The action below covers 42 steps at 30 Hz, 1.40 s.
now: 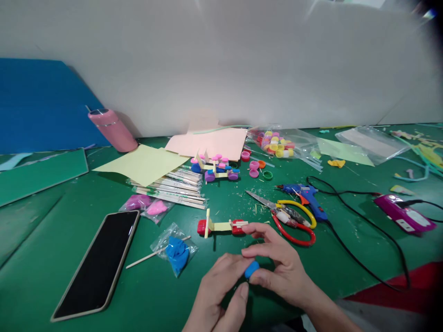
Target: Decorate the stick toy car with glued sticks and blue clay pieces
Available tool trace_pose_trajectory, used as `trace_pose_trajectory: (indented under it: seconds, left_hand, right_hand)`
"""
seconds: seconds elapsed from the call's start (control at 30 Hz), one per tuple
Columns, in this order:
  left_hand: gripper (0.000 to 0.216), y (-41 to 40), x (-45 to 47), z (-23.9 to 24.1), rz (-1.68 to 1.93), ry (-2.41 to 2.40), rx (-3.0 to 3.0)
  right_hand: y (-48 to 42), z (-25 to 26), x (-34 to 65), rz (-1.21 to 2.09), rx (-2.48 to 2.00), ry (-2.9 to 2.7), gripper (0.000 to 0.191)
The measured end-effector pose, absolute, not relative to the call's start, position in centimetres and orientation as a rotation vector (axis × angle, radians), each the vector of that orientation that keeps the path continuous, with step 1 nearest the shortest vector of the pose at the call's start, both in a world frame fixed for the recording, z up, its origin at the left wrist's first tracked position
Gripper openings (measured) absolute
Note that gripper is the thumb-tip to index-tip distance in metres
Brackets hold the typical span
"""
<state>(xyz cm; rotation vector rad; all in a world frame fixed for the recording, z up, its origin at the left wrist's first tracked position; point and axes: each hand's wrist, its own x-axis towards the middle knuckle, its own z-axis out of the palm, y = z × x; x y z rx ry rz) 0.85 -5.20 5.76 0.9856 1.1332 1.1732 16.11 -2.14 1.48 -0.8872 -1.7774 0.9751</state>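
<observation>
1. Our blue lump [252, 269] looks like smooth, matt clay.
2. We see glossy dark glass on the phone [95, 266].
3. We find the scissor blades [262, 200] metallic, their handles [293, 241] smooth plastic.
4. We see matt yellow paper [141, 163] and a crinkled, shiny plastic bag [173, 229].

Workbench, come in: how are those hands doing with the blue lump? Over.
Right hand pinching blue lump. Left hand close beside it, partly open. Red-ended model just beyond, close to right hand; nothing visibly blocking.
</observation>
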Motion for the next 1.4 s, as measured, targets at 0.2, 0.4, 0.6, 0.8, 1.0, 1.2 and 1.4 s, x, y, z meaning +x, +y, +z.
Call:
trace_pose_trajectory:
  seconds: [0.2, 0.4, 0.6, 0.8, 1.0, 1.2, 1.4]
  left_hand:
    - [0.022, -5.1, 0.5, 5.6, 1.119, 1.112, 1.063]
    - [0.031, -5.5, 0.6, 4.4, 1.091, 1.206, 1.202]
    - [0.021, -5.3, 0.9, 2.3, 0.965, 1.138, 1.001]
    - [0.015, -4.9, 1.3, 1.9, 0.925, 0.883, 0.561]
    - [0.015, -4.5, 1.2, 1.4, 0.911, 0.844, 0.366]
    - [0.016, -4.6, 0.9, 0.9, 0.920, 0.874, 0.330]
    - [0.024, -4.5, 0.7, 1.5, 0.900, 0.875, 0.328]
  right_hand:
    - [-2.1, 1.5, 16.1, 1.027, -0.897, -1.771, 0.030]
    - [-2.1, 1.5, 16.0, 1.069, -0.913, -1.742, 0.028]
    - [-2.1, 2.0, 15.5, 1.134, -0.939, -1.725, 0.032]
    - [-1.9, 1.6, 15.4, 1.423, -0.897, -1.601, 0.041]
    - [-2.0, 1.6, 15.9, 1.339, -0.949, -1.578, 0.030]
    - [-2.0, 1.2, 16.0, 1.014, -1.043, -1.875, 0.029]
    - [-1.9, 1.4, 15.9, 1.063, -1.012, -1.843, 0.024]
